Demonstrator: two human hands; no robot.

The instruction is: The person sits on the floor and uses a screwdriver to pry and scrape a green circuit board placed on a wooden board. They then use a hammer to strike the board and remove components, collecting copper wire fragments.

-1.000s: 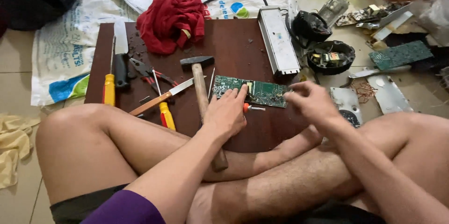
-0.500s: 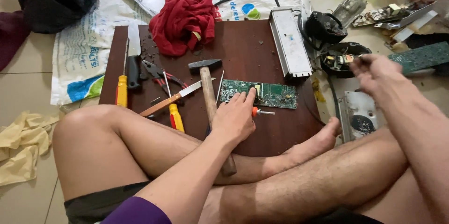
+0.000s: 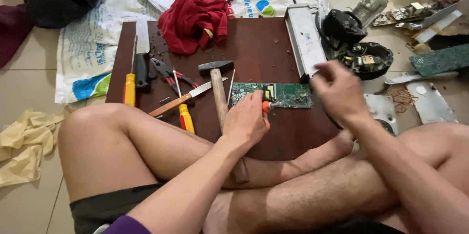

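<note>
One green circuit board point(image 3: 273, 95) lies flat near the middle of the dark brown wooden board point(image 3: 254, 43), and my left hand point(image 3: 246, 121) rests at its six o'clock edge, fingers curled closed around the orange handle of a small screwdriver point(image 3: 266, 106) whose tip points toward three o'clock along the board's near edge. My right hand point(image 3: 337, 90) hovers at the circuit board's three o'clock end, blurred, fingers bent and loosely gathered; I cannot tell whether it holds anything.

At nine o'clock from the circuit board a hammer point(image 3: 221, 102) lies with its black head away from me and its wooden handle running back under my left wrist. Further toward nine o'clock sit a wood-handled knife point(image 3: 183, 99), red-handled pliers point(image 3: 168, 74), a cleaver point(image 3: 142, 53) and a yellow-handled screwdriver point(image 3: 130, 87).

At twelve o'clock a red cloth point(image 3: 198, 11) is bunched on the board's far edge. At one o'clock a long grey metal casing point(image 3: 303, 43) lies just beside the circuit board's far corner, with black round housings point(image 3: 359, 43) beyond it on the floor.
</note>
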